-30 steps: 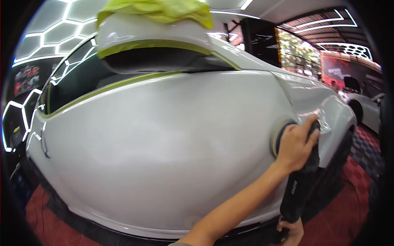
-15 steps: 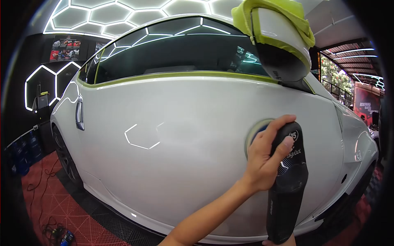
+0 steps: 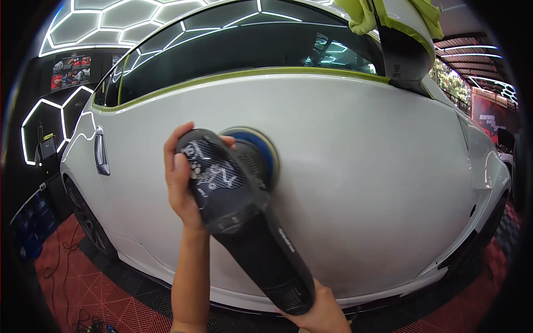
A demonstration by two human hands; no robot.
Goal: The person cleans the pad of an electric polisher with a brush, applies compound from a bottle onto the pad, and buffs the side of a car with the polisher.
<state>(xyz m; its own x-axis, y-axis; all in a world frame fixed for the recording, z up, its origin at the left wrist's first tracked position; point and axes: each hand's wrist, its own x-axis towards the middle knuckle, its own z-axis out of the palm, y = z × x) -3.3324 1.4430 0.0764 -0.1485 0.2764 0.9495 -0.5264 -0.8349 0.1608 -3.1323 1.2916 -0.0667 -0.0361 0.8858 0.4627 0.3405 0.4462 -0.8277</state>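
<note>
A black car polisher (image 3: 250,227) leans diagonally in front of the white car door (image 3: 366,200). Its round pad (image 3: 274,158), with a blue backing plate, is against the upper middle of the door panel, as far as I can see. My left hand (image 3: 181,186) is wrapped around the polisher's head, thumb on top and fingertips curling over the far side. Lower down, my right hand (image 3: 316,312) grips the rear end of the body; most of its fingers are hidden behind the tool.
Green masking tape (image 3: 250,74) runs along the window's lower edge. The side mirror (image 3: 408,55) juts out at upper right, with a yellow-green towel (image 3: 355,15) over it. A chrome door handle (image 3: 101,151) sits at left. Cords (image 3: 54,266) lie on the red floor tiles (image 3: 122,299).
The polisher has moved left across the door with both hands on it, from below the mirror. It has gone from nearly upright to slanting, and its blue backing plate shows more.
</note>
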